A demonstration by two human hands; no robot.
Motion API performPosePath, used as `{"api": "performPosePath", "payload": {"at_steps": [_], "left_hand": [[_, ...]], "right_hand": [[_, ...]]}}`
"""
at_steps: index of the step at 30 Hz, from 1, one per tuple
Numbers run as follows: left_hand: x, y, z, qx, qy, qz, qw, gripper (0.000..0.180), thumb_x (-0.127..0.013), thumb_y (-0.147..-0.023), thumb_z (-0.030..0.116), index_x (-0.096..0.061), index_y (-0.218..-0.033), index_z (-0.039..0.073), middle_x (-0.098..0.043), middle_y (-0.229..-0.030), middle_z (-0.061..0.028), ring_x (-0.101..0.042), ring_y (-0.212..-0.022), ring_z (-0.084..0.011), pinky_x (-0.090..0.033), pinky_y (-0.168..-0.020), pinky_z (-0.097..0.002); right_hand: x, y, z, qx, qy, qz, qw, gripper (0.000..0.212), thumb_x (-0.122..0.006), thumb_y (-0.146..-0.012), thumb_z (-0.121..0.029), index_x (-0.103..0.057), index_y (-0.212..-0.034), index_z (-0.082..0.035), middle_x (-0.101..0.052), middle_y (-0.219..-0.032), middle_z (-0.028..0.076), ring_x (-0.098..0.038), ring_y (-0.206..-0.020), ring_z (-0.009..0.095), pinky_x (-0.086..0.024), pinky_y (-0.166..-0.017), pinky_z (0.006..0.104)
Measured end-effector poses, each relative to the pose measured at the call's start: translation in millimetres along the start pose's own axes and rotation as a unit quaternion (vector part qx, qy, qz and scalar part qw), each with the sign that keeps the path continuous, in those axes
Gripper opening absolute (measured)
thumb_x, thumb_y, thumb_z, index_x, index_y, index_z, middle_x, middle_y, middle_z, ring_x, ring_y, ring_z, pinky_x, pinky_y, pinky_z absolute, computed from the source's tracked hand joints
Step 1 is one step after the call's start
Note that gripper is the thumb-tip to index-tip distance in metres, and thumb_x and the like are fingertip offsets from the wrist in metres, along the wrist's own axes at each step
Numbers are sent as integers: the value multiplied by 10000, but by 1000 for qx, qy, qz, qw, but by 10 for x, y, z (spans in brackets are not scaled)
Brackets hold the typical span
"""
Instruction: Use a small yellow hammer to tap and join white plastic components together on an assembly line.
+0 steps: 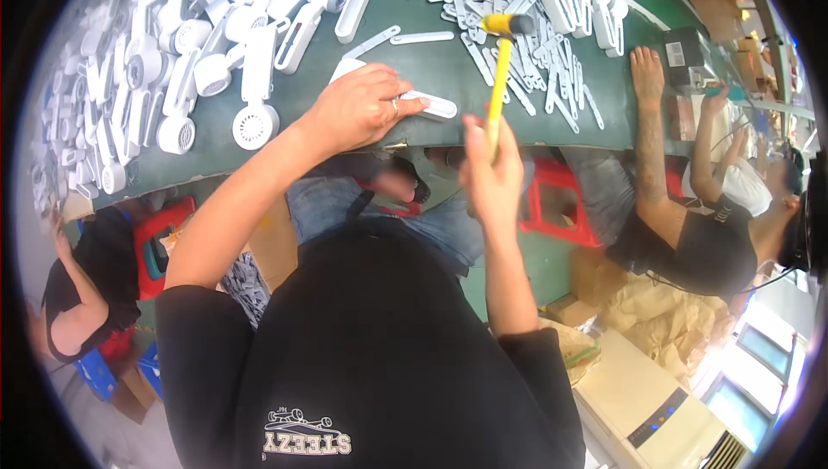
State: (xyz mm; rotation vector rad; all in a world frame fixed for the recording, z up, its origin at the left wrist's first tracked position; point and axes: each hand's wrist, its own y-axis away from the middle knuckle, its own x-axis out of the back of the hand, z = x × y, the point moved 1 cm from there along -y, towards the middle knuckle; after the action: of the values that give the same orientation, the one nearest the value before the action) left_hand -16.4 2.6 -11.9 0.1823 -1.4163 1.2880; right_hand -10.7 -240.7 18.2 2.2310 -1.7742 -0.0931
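Note:
My left hand is closed over a white plastic handheld device, pressing it to the table's near edge. The device's long handle end sticks out to the right of my fingers, and a white part shows beyond the knuckles; the middle is hidden under the hand. In my right hand is a small mallet, gripped low on its yellow handle. Its yellow and black head is raised, pointing away from me over a heap of flat grey strips. Two loose grey strips lie beyond my left hand.
Many white devices with round grilles cover the left of the green table. More white devices stand in a row at the far right. A co-worker's arm rests on the table at right. Red stools stand below.

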Motion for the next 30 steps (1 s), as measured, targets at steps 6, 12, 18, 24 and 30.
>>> {"api": "performPosePath", "payload": {"at_steps": [6,12,18,24,30], "left_hand": [[22,-27,38,18,20,-23,999,335,-778,-827,66,-811,-1149,151,-750,-1053,-87,-714,-977,-299,-583,-958,-417],[10,-22,34,19,20,-26,999,324,-768,-843,59,-809,-1153,146,-749,-1065,-81,-714,-987,-290,-576,-972,-414],[42,-54,20,27,11,-42,999,334,-771,-857,77,-796,-1184,136,-753,-1067,-79,-712,-988,-294,-577,-966,-411],[96,-165,67,112,59,-105,986,340,-764,-844,64,-796,-1177,125,-756,-1086,-54,-654,-1145,-301,-495,-1113,-433],[100,-621,37,-71,41,-201,976,201,-725,-755,69,-820,-930,96,-724,-993,-27,-565,-1245,-274,-345,-1264,-433]], "right_hand": [[392,815,-205,-46,213,-81,973,532,-419,-1154,-234,-343,-1659,-82,-611,-773,111,-639,-672,190,-515,-642,371],[384,901,46,57,329,-48,941,529,-428,-1154,-192,-349,-1674,-132,-517,-725,54,-516,-637,120,-474,-626,311],[344,918,6,58,318,-50,945,509,-435,-1154,-198,-393,-1654,-111,-533,-760,55,-528,-678,117,-480,-666,288],[394,794,13,15,246,-54,968,494,-468,-1152,-224,-447,-1634,-117,-482,-724,-27,-463,-645,67,-429,-603,259],[499,753,-169,-16,51,-27,998,521,-475,-1148,-232,-374,-1630,-61,-497,-763,-30,-418,-543,37,-361,-477,204]]}}
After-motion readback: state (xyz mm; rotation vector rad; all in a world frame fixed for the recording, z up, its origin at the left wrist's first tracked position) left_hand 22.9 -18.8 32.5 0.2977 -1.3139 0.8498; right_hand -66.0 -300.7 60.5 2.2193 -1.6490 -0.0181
